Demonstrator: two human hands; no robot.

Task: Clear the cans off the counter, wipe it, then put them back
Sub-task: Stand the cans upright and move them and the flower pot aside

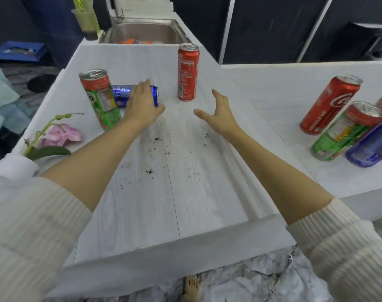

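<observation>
A blue can (122,95) lies on its side on the white counter (185,192), and my left hand (142,103) is wrapped over its right end. Just left of it stands a green and red can (100,99). A tall red can (188,73) stands farther back, with my right hand (218,112) open a little to its right and nearer to me, touching nothing. Dark crumbs (157,139) are scattered over the counter between my forearms. On the side counter at the right stand a red cola can (330,104), a green can (346,131) and a blue can (373,144).
A pink orchid flower (61,132) on a green stem lies at the counter's left edge. A steel sink (146,32) sits at the far end, with a green cup (86,20) beside it. A bare foot (191,288) shows on the marble floor below.
</observation>
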